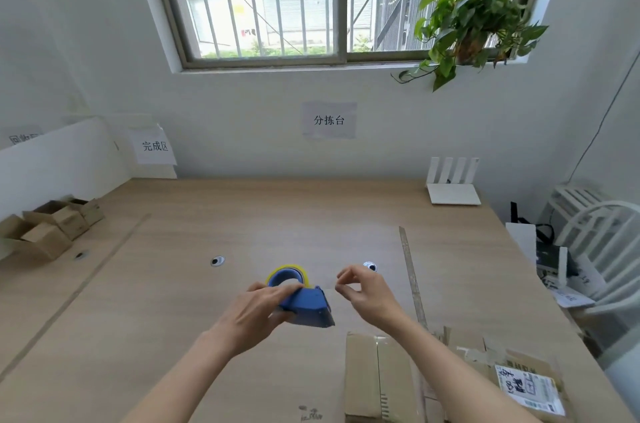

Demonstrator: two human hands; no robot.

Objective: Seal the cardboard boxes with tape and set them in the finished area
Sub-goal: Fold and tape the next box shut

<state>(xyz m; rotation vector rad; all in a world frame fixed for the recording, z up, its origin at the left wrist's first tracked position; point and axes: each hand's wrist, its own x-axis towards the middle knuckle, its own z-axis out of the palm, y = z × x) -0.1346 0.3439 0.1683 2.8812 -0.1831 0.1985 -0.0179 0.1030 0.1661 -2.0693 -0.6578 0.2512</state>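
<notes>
The left hand (pixel 258 310) has its fingers curled over a blue plastic tape dispenser (pixel 304 301) carrying a yellow-rimmed roll of clear tape, held above the light wooden table (pixel 173 301). Just right of it, the right hand (pixel 363 294) hovers with thumb and forefinger pinched together, seemingly on the clear tape's free end, though the strip is too faint to be sure. Below the right wrist lies a closed brown cardboard box (pixel 377 377), and far left of the left hand sit several small open cardboard boxes (pixel 52 225).
</notes>
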